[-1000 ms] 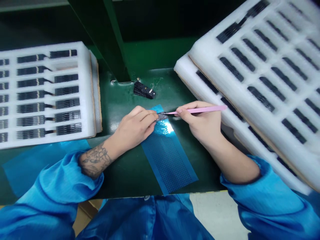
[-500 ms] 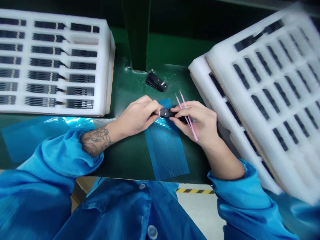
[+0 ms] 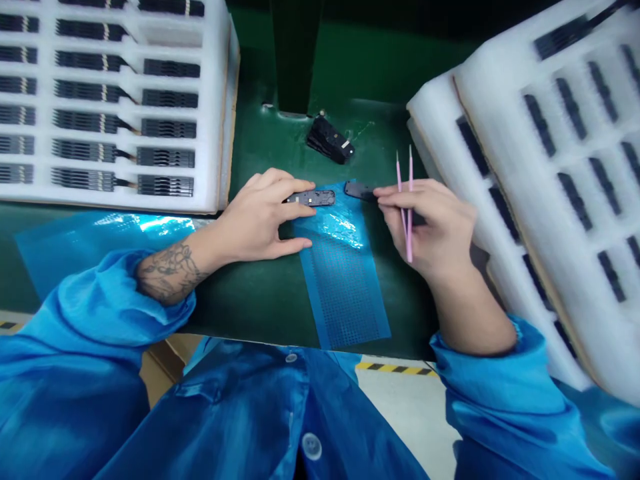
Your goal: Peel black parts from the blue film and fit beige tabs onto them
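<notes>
My left hand (image 3: 260,217) pinches a small dark flat part (image 3: 313,197) between finger and thumb, just over the top end of a blue perforated film sheet (image 3: 345,280). My right hand (image 3: 430,223) holds pink tweezers (image 3: 406,200) against its palm, tips pointing away from me, while its fingertips grip a second dark part (image 3: 359,191). The two parts lie end to end with a small gap between them.
A white foam tray (image 3: 220,133) with rows of black parts sits at the left. Stacked foam trays (image 3: 480,120) lean at the right. A small pile of black parts (image 3: 330,140) lies by a green post (image 3: 295,53). Another blue film (image 3: 90,233) lies left.
The one dark piece held between both hands has come apart into two, one in each hand. The tweezers have swung upright, and the view has shifted.
</notes>
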`<state>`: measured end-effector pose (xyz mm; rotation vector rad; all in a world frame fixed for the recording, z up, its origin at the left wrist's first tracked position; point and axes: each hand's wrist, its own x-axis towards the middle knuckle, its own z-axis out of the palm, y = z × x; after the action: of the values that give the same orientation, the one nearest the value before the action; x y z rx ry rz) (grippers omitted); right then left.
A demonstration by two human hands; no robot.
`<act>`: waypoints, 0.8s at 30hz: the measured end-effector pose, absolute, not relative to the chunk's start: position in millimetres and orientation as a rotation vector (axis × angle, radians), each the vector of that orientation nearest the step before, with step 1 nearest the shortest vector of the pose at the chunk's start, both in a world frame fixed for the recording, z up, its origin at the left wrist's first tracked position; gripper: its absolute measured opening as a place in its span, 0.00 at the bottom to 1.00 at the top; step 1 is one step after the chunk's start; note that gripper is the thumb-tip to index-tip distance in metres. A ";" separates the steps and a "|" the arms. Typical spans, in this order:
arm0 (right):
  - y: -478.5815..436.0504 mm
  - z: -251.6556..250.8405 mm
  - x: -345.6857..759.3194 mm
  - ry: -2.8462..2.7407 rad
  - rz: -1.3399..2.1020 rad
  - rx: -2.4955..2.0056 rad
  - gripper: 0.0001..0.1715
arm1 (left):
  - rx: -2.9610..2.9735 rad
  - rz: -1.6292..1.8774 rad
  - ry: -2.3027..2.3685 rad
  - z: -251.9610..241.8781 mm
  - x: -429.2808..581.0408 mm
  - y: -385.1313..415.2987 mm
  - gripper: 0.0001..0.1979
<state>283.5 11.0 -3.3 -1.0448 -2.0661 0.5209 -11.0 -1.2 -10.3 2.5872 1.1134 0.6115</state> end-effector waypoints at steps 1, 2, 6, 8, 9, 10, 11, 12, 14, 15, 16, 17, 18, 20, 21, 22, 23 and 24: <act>6.2 -2.8 280.9 -1.973 0.610 -1.048 0.07 | 2.603 0.601 1.113 -10.8 -11.7 -1.4 0.24; 1.9 -2.1 278.8 -1.895 0.703 -1.066 0.11 | 2.618 0.595 1.111 -11.5 -12.2 -1.2 0.24; 0.5 0.8 278.4 -1.899 0.738 -1.154 0.18 | 2.656 0.595 1.076 -12.3 -12.0 0.5 0.21; 8.9 0.7 282.7 -2.032 0.611 -1.139 0.17 | 2.656 0.622 1.073 -10.9 -11.3 0.5 0.20; 13.6 0.2 285.2 -2.092 0.565 -1.128 0.17 | 2.646 0.637 1.080 -9.9 -11.0 0.3 0.20; 17.8 -0.5 287.5 -2.135 0.534 -1.117 0.17 | 2.635 0.645 1.085 -8.9 -10.7 0.1 0.20; 21.0 -1.4 289.3 -2.163 0.513 -1.106 0.16 | 2.622 0.640 1.092 -8.0 -10.4 -0.2 0.19; 23.0 -2.3 290.7 -2.178 0.498 -1.096 0.14 | 2.611 0.628 1.101 -7.2 -10.2 -0.4 0.20; 23.6 -3.8 292.2 -2.205 0.487 -1.075 0.05 | 2.595 0.595 1.119 -5.9 -9.5 -0.6 0.21; 22.8 -4.4 292.3 -2.213 0.498 -1.061 0.01 | 2.592 0.581 1.127 -5.6 -9.2 -0.7 0.21; 21.7 -4.8 292.3 -2.209 0.522 -1.055 0.02 | 2.589 0.569 1.135 -5.5 -8.8 -0.7 0.21; 20.8 -5.0 292.0 -2.194 0.550 -1.062 0.04 | 2.587 0.563 1.143 -5.6 -8.5 -0.7 0.20; 20.4 -5.3 291.5 -2.169 0.574 -1.076 0.04 | 2.585 0.562 1.151 -5.9 -8.3 -0.7 0.18; 21.5 -5.8 290.2 -2.126 0.589 -1.109 0.01 | 2.582 0.565 1.163 -7.0 -8.0 -0.5 0.16; 22.8 -6.2 289.6 -2.122 0.575 -1.118 0.03 | 2.580 0.570 1.171 -7.8 -7.9 -0.4 0.14; 23.9 -6.5 289.0 -2.124 0.550 -1.120 0.05 | 2.580 0.575 1.180 -8.5 -7.8 -0.2 0.14; 24.5 -6.6 288.4 -2.124 0.524 -1.115 0.06 | 2.582 0.581 1.185 -9.1 -7.5 0.0 0.13; 23.9 -6.4 287.6 -2.108 0.506 -1.113 0.06 | 2.584 0.586 1.190 -9.6 -7.1 0.2 0.12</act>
<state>287.6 23.9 -6.4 -1.1131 -2.1076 0.5059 -7.1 0.2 -9.6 2.5837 1.1902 0.5864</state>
